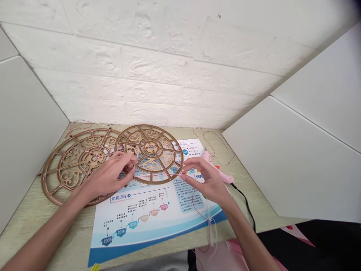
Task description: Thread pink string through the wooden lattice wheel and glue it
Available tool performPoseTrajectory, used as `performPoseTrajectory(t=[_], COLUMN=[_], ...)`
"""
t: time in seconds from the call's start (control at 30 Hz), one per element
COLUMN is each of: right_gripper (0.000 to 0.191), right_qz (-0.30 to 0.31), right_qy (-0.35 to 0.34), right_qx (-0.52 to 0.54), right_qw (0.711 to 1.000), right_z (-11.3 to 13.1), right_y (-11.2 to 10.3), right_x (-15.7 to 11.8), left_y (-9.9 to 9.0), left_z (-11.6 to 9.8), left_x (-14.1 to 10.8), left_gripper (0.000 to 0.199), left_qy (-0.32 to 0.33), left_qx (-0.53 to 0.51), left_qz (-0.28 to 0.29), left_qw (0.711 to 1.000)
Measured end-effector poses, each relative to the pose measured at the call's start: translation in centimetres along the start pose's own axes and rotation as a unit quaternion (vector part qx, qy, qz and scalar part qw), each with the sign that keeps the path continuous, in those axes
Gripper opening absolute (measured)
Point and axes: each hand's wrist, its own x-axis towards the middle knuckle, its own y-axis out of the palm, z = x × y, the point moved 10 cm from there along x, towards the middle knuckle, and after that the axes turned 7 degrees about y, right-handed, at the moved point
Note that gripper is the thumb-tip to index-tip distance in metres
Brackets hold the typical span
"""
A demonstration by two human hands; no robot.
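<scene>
Pale wood tabletop (28, 222), poster (146, 222) reading 发展历程 and 2005, left hand (108, 177) and right hand (205, 180) pinching a bronze-coloured fretwork disc (150, 147)

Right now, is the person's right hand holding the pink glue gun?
No: the pink glue gun lies on the table beyond the right hand, whose fingertips are at the fretwork disc's rim.

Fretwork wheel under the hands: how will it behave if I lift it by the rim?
The fretwork wheel looks thin and openwork, so probably light for its size, though its slender spokes might flex or snap if levered. Lying flat, it would likely slide rather than roll.
</scene>
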Motion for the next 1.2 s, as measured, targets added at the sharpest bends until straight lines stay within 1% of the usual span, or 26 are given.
performPoseTrajectory(t=[0.1,0.17,0.23,0.33,0.4,0.5,0.6,0.67,0.77,0.83,0.87,0.93,1.0,1.1,1.2], right_gripper=[0.013,0.012,0.014,0.019,0.025,0.035,0.036,0.032,0.03,0.026,0.023,0.014,0.009,0.006,0.005], right_qz=[-0.022,-0.025,-0.029,-0.062,-0.084,-0.072,-0.061,-0.07,-0.087,-0.097,-0.102,-0.122,-0.152,-0.197,-0.218], right_qy=[-0.036,-0.068,-0.105,-0.16,-0.19,-0.206,-0.206,-0.183,-0.084,-0.023,-0.009,-0.009,-0.027,-0.061,-0.104], right_qx=[0.026,0.026,-0.002,-0.056,-0.085,-0.153,-0.221,-0.22,-0.155,-0.117,-0.11,-0.124,-0.162,-0.23,-0.286], right_qw=[0.999,0.997,0.994,0.984,0.975,0.964,0.951,0.956,0.98,0.988,0.989,0.985,0.975,0.951,0.927], right_z=[2.0,3.5,4.9,6.4,7.0,7.1,6.5,5.9,4.2,3.2,2.9,2.9,3.1,3.5,4.3], right_y=[-0.8,-0.8,-0.4,0.1,0.5,1.9,3.4,3.6,3.1,2.8,2.6,2.2,1.8,1.3,1.5], right_x=[0.4,0.4,0.1,-1.1,-2.1,-3.0,-3.3,-3.2,-2.6,-2.4,-2.3,-2.4,-2.6,-3.1,-3.6], left_y=[0.1,0.3,0.6,1.0,1.0,1.1,1.1,1.1,1.1,1.0,1.0,0.9,0.9,0.7,0.6], left_z=[0.4,0.6,0.8,1.1,1.3,1.3,1.3,1.2,1.1,1.0,1.0,1.0,1.0,0.7,0.6], left_x=[-0.2,-0.3,-0.4,-0.6,-0.7,-0.7,-0.7,-0.7,-0.7,-0.7,-0.7,-0.7,-0.7,-0.6,-0.5], left_gripper=[0.011,0.012,0.013,0.013,0.012,0.011,0.01,0.011,0.012,0.013,0.013,0.011,0.009,0.008,0.007], left_qy=[-0.015,-0.025,-0.035,-0.051,-0.057,-0.054,-0.058,-0.062,-0.059,-0.054,-0.054,-0.055,-0.052,-0.039,-0.04], left_qx=[-0.014,-0.02,-0.025,-0.033,-0.039,-0.045,-0.046,-0.043,-0.04,-0.041,-0.04,-0.039,-0.04,-0.042,-0.041], left_qz=[-0.002,-0.001,0.009,0.019,0.019,0.016,0.017,0.018,0.019,0.019,0.018,0.016,0.012,0.004,0.003], left_qw=[1.0,0.999,0.999,0.998,0.997,0.997,0.997,0.997,0.997,0.998,0.998,0.998,0.998,0.998,0.998])
